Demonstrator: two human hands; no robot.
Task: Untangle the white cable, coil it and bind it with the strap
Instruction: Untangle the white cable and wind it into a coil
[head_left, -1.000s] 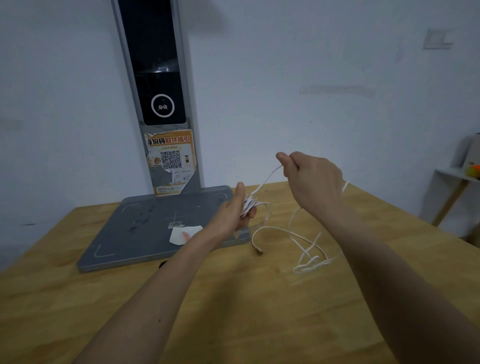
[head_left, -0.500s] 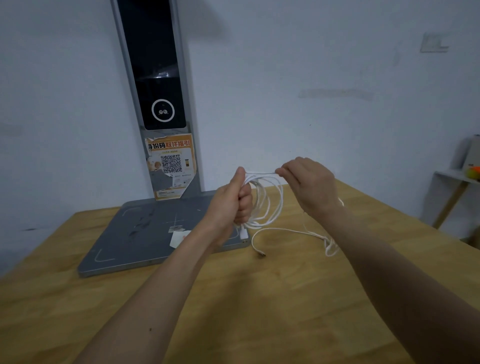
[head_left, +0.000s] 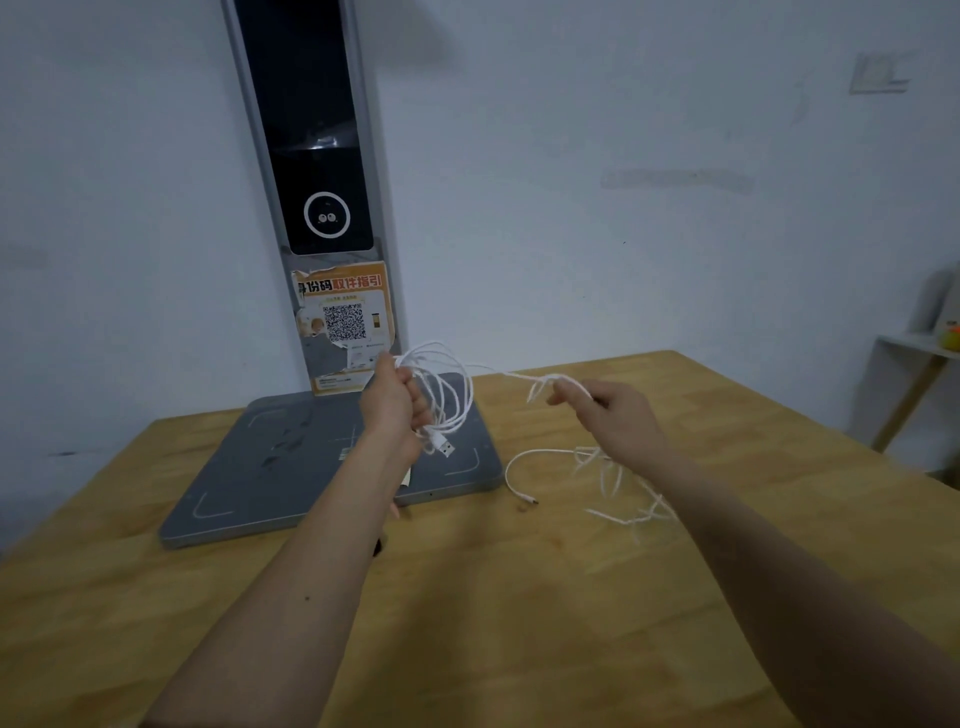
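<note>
The left hand (head_left: 392, 402) is raised above the grey base (head_left: 291, 467) of a tall device, its fingers (head_left: 415, 400) clenched round several loops of the white cable (head_left: 457, 400). The loops hang from the fist in a loose bundle, and a USB plug (head_left: 444, 448) dangles at their lower end, just below the hand.

From the bundle one strand runs to the right, off the counter (head_left: 519, 623), to the right hand (head_left: 618, 421). That hand holds the strand between thumb and fingertips; motion blur hides the exact grip. The two hands are well apart, and the strand between them sags only slightly.

The rest of the cable drops under the right hand and lies on the wooden counter in a slack tangle (head_left: 623, 493), partly blurred. A free end with a small connector (head_left: 531, 501) rests on the counter just beside the corner of the base.

The device's upright column (head_left: 311, 156) stands against the wall and carries a dark panel with a white ring. Below it is a torn orange sticker (head_left: 345, 322) with a QR code and a Chinese heading, partly readable as "份码取件指引"; the smaller print is too small to read.
</note>
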